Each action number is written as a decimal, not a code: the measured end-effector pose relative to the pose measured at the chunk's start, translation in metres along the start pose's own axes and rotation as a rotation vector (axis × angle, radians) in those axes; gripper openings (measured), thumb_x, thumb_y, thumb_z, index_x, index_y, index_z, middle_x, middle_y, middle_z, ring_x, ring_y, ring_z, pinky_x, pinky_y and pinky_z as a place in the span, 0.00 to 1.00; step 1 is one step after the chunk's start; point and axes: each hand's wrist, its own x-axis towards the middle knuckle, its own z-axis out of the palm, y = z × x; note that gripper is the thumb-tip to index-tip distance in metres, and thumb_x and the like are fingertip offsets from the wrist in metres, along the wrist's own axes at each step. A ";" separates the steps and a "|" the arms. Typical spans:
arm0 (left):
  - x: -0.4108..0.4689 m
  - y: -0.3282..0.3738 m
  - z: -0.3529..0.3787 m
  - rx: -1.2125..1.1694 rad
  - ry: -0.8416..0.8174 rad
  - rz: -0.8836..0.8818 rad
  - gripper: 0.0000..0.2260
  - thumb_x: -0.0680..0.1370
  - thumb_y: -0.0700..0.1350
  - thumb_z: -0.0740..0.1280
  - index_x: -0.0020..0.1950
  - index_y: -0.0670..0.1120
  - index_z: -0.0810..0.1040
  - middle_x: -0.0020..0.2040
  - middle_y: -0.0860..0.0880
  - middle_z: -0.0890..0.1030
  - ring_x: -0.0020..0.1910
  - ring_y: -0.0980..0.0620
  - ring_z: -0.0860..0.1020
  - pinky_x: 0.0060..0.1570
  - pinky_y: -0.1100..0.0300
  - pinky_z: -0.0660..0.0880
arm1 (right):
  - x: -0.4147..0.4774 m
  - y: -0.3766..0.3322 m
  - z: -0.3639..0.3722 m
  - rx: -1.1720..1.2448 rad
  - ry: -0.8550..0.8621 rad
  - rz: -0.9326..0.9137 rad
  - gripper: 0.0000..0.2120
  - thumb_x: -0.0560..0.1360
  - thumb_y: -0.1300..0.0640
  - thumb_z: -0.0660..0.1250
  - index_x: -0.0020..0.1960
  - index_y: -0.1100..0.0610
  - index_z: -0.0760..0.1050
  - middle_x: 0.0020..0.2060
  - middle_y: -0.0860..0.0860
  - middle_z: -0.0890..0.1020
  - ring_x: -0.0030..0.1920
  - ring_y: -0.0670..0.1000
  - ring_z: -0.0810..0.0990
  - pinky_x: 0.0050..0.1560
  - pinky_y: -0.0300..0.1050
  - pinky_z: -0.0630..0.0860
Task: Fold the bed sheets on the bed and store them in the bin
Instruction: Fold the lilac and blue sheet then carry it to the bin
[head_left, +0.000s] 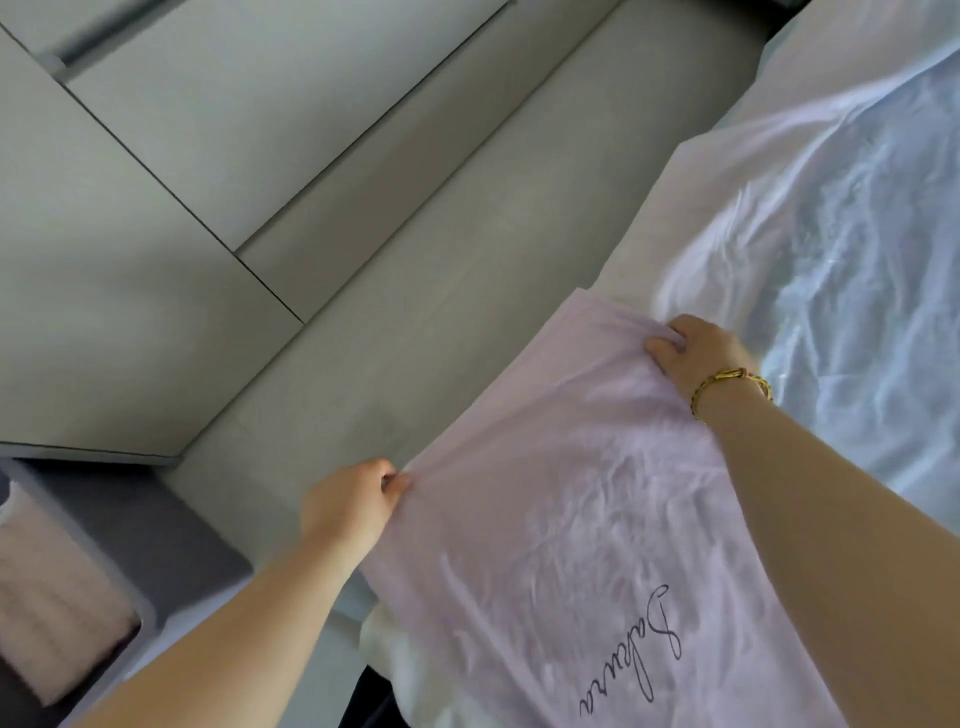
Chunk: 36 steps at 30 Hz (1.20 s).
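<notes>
Grip first: both are clamped on the sheet (571, 499). The left hand (353, 512) pinches its near left edge between thumb and fingers, out past the side of the bed (857, 218). The right hand (698, 348) lies knuckles up with the fingers curled into a bunched fold at the far edge. From my seat I see the bed filling the right side, covered in crumpled white cloth with a pale blue cast. A pale grey floor (395, 291) runs beside it. The sheet is pale lilac and lies on the bed's near corner, stretched between the two hands, smooth in places and creased in the middle. A grey bin (171, 530) stands on the floor at lower left, apart from the sheet. A pink ribbed folded cloth (47, 597) lies inside it. Dark cursive writing (644, 654) runs along the sheet near the right forearm; I cannot read it. A gold bracelet (727, 382) circles the right wrist.
</notes>
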 end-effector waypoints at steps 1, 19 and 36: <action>0.001 0.000 0.001 0.001 0.000 0.001 0.14 0.81 0.53 0.56 0.60 0.48 0.74 0.55 0.48 0.80 0.57 0.47 0.76 0.48 0.60 0.69 | -0.004 0.005 0.003 0.022 0.001 0.028 0.12 0.78 0.51 0.59 0.55 0.58 0.71 0.51 0.59 0.77 0.50 0.59 0.74 0.46 0.45 0.67; -0.062 0.212 0.035 -0.030 0.289 1.213 0.15 0.67 0.44 0.65 0.51 0.42 0.81 0.47 0.47 0.83 0.41 0.48 0.83 0.40 0.59 0.78 | -0.174 0.234 -0.024 0.002 -0.259 0.455 0.09 0.73 0.58 0.63 0.51 0.53 0.65 0.52 0.54 0.76 0.51 0.55 0.75 0.45 0.41 0.69; -0.141 0.350 0.094 0.330 0.332 1.073 0.10 0.62 0.33 0.62 0.32 0.43 0.82 0.24 0.45 0.78 0.26 0.46 0.79 0.54 0.56 0.61 | -0.260 0.375 -0.030 -0.063 -0.149 0.270 0.20 0.75 0.66 0.56 0.66 0.57 0.57 0.63 0.52 0.66 0.62 0.54 0.69 0.55 0.42 0.67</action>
